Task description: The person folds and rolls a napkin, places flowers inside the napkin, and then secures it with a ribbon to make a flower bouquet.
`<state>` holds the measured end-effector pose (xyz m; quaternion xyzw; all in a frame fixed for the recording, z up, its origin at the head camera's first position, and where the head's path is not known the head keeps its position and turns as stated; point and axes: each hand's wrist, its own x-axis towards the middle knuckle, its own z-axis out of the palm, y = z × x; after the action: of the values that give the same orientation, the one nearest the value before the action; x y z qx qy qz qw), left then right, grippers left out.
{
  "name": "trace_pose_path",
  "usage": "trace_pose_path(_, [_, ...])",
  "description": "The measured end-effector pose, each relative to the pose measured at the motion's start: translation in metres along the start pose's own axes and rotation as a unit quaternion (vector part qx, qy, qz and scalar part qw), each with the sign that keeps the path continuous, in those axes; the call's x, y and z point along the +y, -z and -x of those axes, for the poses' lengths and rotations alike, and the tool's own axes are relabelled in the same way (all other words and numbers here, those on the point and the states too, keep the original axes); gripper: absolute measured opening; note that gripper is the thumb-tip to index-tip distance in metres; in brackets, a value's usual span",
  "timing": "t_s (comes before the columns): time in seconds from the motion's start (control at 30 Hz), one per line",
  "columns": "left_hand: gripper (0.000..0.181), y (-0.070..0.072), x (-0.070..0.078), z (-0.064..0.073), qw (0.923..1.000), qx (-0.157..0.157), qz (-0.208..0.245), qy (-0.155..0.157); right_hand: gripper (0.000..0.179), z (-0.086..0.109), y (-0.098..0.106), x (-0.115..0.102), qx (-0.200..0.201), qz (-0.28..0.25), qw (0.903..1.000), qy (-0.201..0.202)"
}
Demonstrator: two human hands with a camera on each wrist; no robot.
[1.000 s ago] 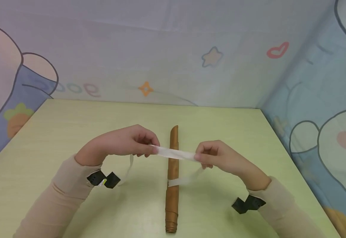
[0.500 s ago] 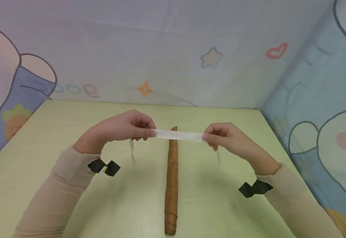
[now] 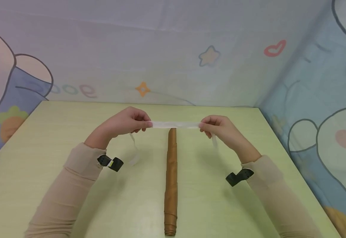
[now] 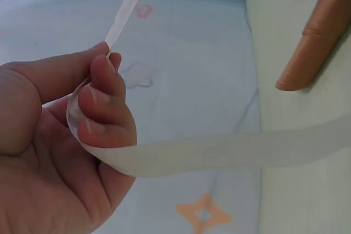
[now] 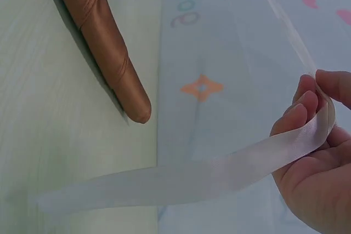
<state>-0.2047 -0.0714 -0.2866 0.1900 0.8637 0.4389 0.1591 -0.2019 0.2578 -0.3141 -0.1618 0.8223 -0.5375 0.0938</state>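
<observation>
A white ribbon [image 3: 175,124] is stretched level between my two hands, above the far end of a rolled brown cloth [image 3: 171,185]. My left hand [image 3: 128,121] pinches it between thumb and forefinger; from there a loose tail [image 4: 219,154] runs down past the curled fingers. On the other side my right hand [image 3: 220,127] pinches the ribbon likewise, and its own tail [image 5: 186,182] hangs over the table. The brown roll lies lengthwise on the tabletop, its satin wraps visible in the right wrist view, and neither hand touches it.
The pale yellow-green table [image 3: 71,122] ends at a back edge against a printed cloth backdrop [image 3: 167,49]. More printed cloth [image 3: 312,109] borders the right side. Black wrist cameras [image 3: 110,163] sit at both sleeves.
Both hands have risen and moved toward the far end of the roll, stretching the ribbon level. The ribbon's right tail, earlier lying across the roll, now hangs free from the right hand.
</observation>
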Motion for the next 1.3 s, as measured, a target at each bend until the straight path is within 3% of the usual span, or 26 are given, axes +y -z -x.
trace_pose_path(0.3, [0.021,-0.005,-0.019,-0.020,0.9986,0.030,0.004,0.044,0.024,-0.029,-0.007,0.018,0.038,-0.041,0.9975,-0.044])
trace_pose_path(0.67, [0.025,-0.006,-0.034,-0.041,0.9973,0.048,0.017,0.052,0.024,-0.051,-0.009,0.034,0.040,-0.049,0.9955,-0.070])
trace_pose_path(1.03, [0.022,-0.020,-0.049,-0.059,0.9933,0.077,0.015,0.084,0.025,-0.070,-0.017,0.057,0.062,-0.026,0.9923,-0.104])
trace_pose_path(1.3, [0.028,-0.033,-0.065,-0.075,0.9899,0.102,0.020,0.096,0.027,-0.078,-0.026,0.070,0.100,-0.027,0.9857,-0.133])
